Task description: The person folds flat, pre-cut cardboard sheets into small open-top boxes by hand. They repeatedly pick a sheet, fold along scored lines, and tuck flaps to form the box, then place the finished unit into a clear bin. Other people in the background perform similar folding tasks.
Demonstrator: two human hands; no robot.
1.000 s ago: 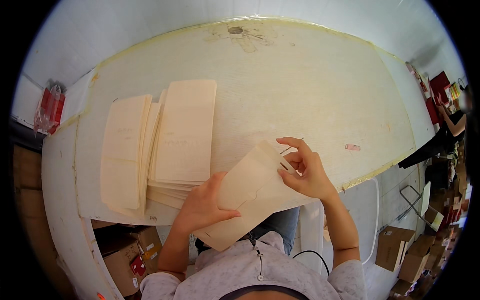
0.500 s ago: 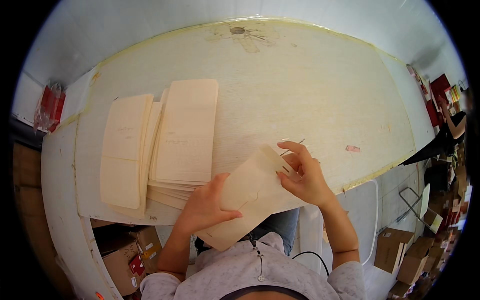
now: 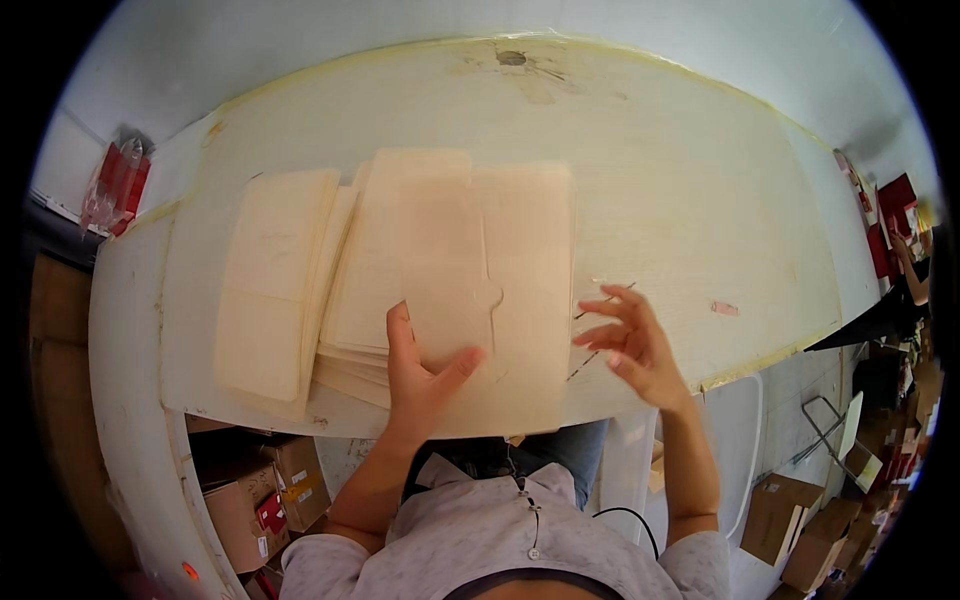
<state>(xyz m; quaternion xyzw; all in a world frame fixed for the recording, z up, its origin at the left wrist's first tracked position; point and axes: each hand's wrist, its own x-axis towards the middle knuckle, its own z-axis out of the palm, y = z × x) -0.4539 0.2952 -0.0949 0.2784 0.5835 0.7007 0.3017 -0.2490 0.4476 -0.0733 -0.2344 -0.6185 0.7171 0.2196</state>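
My left hand (image 3: 425, 368) grips the near edge of a flat cream paper piece (image 3: 490, 280) with a keyhole-shaped cut, held upright over the table and slightly blurred. My right hand (image 3: 628, 343) hovers just right of that piece, fingers spread, holding nothing. Behind the held piece lies a thick stack of the same cream pieces (image 3: 365, 300), and a second, narrower stack (image 3: 265, 285) lies to its left, both on the pale table (image 3: 680, 190).
A small pink scrap (image 3: 724, 308) lies on the table at right. A red packet (image 3: 115, 185) sits at the far left edge. Cardboard boxes (image 3: 265, 495) stand on the floor below the table, more boxes (image 3: 800, 530) at lower right.
The cream piece has swung from lying tilted at my lap edge to upright above the stack. My right hand has let go of it and opened.
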